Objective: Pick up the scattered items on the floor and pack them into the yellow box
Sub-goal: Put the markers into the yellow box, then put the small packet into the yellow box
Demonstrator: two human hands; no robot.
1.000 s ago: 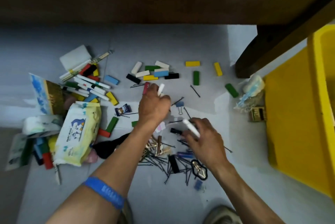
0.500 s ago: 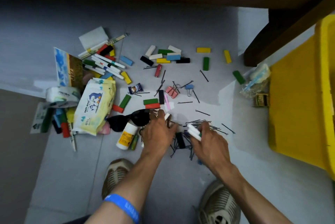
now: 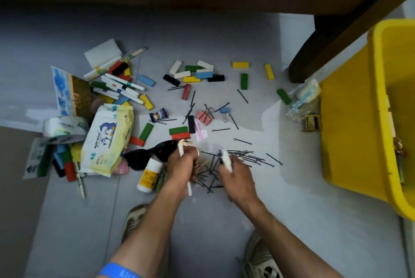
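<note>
My left hand (image 3: 183, 168) grips a white marker (image 3: 181, 150) and some small clips above a heap of black hairpins (image 3: 244, 157). My right hand (image 3: 238, 174) holds another white marker (image 3: 226, 160) over the same heap. The yellow box (image 3: 368, 120) stands at the right. Coloured wooden blocks (image 3: 197, 74), binder clips (image 3: 205, 117), more white markers (image 3: 122, 85), a pack of baby wipes (image 3: 107, 139), black sunglasses (image 3: 148, 157) and a white bottle (image 3: 149, 175) lie scattered on the grey floor.
A dark wooden furniture leg (image 3: 314, 53) stands between the blocks and the box. A clear bag (image 3: 305, 100) and a small gold object (image 3: 312, 122) lie beside the box wall. My shoes (image 3: 262, 257) are at the bottom. Tape roll (image 3: 65, 126) and a booklet (image 3: 69, 93) sit left.
Both hands drew back from the far blocks to the hairpin heap near my feet, each still holding a white marker. The view tilted down, so my shoes show.
</note>
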